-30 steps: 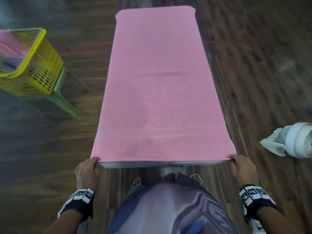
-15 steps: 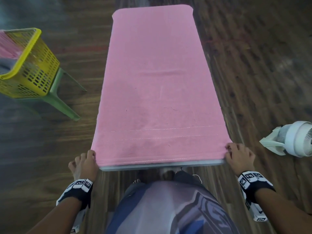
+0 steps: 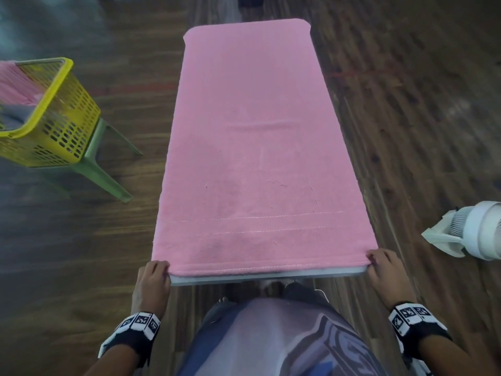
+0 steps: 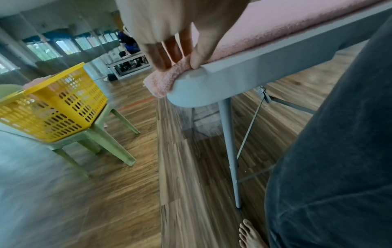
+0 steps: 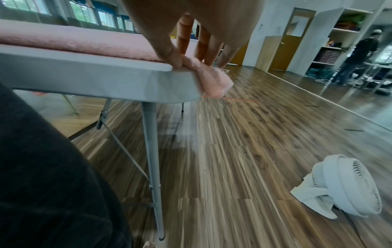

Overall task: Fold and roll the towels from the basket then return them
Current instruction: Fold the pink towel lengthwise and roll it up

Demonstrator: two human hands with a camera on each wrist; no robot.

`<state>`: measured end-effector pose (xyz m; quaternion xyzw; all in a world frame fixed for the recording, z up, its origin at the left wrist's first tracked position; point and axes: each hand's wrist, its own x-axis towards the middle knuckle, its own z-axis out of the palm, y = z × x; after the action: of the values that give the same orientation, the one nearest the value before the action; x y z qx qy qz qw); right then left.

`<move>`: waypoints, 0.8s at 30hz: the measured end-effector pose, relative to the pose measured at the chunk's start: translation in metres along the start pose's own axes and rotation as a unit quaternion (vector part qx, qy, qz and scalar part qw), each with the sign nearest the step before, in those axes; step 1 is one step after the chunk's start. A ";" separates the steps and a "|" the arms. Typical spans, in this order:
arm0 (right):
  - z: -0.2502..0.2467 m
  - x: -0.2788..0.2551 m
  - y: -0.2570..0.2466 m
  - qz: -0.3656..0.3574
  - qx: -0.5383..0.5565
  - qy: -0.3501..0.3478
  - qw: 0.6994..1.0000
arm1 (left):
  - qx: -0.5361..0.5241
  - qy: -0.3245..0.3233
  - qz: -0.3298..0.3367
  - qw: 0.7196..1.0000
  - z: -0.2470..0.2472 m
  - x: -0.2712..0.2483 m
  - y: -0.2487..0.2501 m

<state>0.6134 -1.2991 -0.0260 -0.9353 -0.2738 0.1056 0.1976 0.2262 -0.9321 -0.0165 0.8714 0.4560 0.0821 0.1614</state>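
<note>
A long pink towel [image 3: 252,147] lies flat along a narrow grey table [image 3: 265,276], covering nearly all of its top. My left hand [image 3: 153,280] pinches the towel's near left corner [image 4: 163,80] between thumb and fingers at the table's corner. My right hand [image 3: 385,272] pinches the near right corner [image 5: 212,80] the same way, the cloth bunched over the table's edge. A yellow basket [image 3: 51,118] with more pink towels inside stands at the left.
The basket rests on a green plastic stool [image 3: 103,169] to the left of the table. A white floor fan [image 3: 471,234] stands on the wood floor at the right. A person [image 5: 356,55] stands far off by shelves. My bare feet are under the table's near end.
Both hands have closed their fingers onto the towel's near corners. The towel's near hem now lies just short of the table's edge, and the head view has tilted down a little.
</note>
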 end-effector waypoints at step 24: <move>0.001 0.033 -0.002 0.029 -0.134 0.050 0.989 | 0.171 -0.034 -0.085 0.981 -0.006 0.039 0.019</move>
<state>0.6400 -1.2789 -0.0291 -0.9649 -0.2484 0.0268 0.0804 0.2610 -0.9090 -0.0044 0.8464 0.5300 -0.0408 0.0319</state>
